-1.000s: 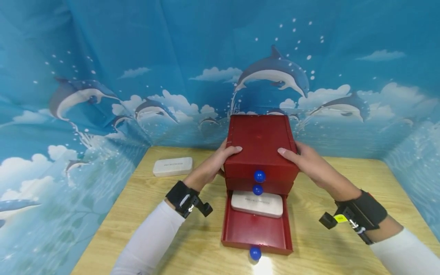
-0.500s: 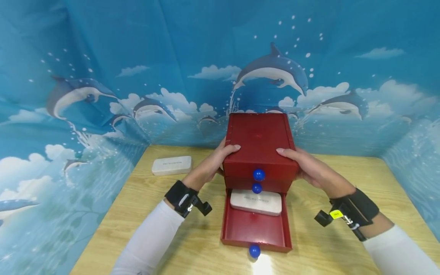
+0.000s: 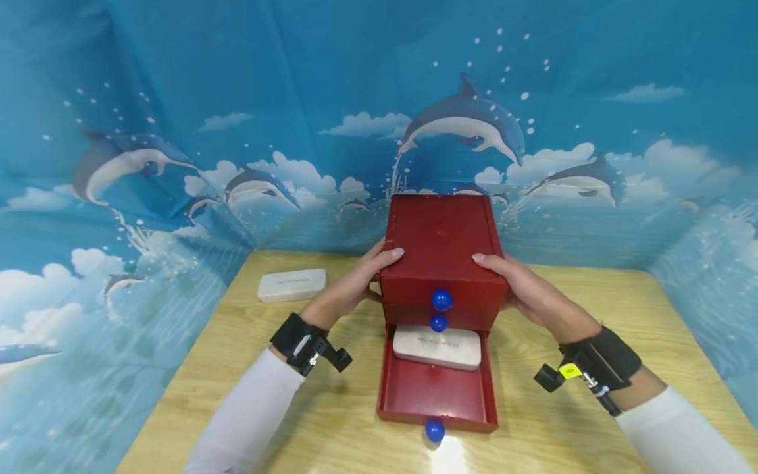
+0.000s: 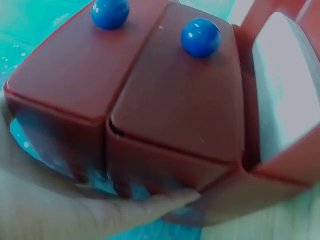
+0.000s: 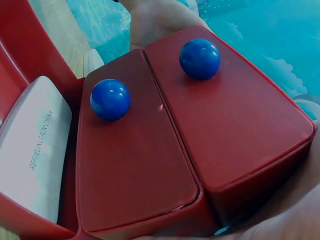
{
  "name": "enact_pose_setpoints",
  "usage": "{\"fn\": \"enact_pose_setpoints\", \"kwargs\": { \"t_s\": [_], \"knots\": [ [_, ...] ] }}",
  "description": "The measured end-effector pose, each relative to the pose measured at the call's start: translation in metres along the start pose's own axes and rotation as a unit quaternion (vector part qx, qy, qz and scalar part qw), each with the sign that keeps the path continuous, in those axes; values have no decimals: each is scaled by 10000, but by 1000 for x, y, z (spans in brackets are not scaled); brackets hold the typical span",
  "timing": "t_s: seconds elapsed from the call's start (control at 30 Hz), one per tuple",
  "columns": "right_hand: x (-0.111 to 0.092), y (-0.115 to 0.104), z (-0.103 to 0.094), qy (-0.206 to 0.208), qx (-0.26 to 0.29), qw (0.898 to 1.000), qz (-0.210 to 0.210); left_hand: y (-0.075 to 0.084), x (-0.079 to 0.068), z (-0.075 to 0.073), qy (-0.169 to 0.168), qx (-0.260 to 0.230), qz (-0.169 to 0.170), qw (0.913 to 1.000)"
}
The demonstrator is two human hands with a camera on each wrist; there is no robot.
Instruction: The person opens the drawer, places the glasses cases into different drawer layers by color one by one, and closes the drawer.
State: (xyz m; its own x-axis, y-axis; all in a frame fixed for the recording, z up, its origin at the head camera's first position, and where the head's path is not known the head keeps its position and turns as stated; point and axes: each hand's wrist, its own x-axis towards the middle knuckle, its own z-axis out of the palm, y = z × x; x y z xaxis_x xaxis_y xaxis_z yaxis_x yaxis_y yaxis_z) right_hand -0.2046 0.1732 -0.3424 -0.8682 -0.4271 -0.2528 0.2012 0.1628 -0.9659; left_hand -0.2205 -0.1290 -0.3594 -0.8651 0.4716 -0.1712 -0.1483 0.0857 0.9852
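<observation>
A red drawer box (image 3: 441,230) with blue ball knobs stands on the table. Its bottom drawer (image 3: 435,395) is pulled out, and the two drawers above are closed. Inside the open drawer, toward its back, lies a white case (image 3: 437,346), lettered "REFUELING FOR CHINA" in the right wrist view. My left hand (image 3: 358,280) holds the box's left side, thumb on the top edge. On the right side, my right hand (image 3: 530,289) grips likewise, thumb over the top. The left wrist view shows the left fingers (image 4: 150,207) along the drawers' side; most right fingers are hidden.
A second white case (image 3: 292,285) lies on the wooden table (image 3: 562,421) at the back left. A blue dolphin-print cloth (image 3: 331,85) hangs behind the table and along both its sides. The pulled-out drawer reaches toward the table's front.
The whole view has shifted slightly left. My left thumb has slid a little outward on the box's top, and my right wrist has come slightly inward. The drawers look unchanged.
</observation>
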Motion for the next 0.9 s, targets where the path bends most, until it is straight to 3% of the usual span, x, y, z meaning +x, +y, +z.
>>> {"fn": "enact_pose_setpoints", "kwargs": {
  "t_s": [0.13, 0.27, 0.33, 0.4, 0.47, 0.53, 0.77, 0.83, 0.9],
  "knots": [
    [-1, 0, 1, 32, -82, 10000, -14, -5, -10, -8, 23, 211, -20, 9998],
    [0, 1, 0, 55, -135, 9999, -22, -10, -20, -20, -52, 788, 261, 9965],
    [1, 1, 0, 64, -146, 9999, -42, -13, -25, -27, -51, 1330, 406, 9903],
    [1, 2, 0, 73, -167, 9998, -72, -17, -28, -34, 63, 2065, 482, 9772],
    [1, 2, 0, 66, -197, 9997, -111, -21, -31, -42, 257, 2872, 496, 9562],
    [1, 3, -1, 67, -222, 9996, -137, -24, -33, -50, 533, 3681, 461, 9271],
    [1, 3, -2, 83, -275, 9995, -139, -43, -27, -90, 1228, 5771, 852, 8029],
    [1, 4, -2, 82, -277, 9995, -147, -50, -26, -103, 1274, 6040, 791, 7828],
    [2, 4, -2, 68, -288, 9994, -174, -57, -25, -117, 1275, 6200, 649, 7715]
  ]
}}
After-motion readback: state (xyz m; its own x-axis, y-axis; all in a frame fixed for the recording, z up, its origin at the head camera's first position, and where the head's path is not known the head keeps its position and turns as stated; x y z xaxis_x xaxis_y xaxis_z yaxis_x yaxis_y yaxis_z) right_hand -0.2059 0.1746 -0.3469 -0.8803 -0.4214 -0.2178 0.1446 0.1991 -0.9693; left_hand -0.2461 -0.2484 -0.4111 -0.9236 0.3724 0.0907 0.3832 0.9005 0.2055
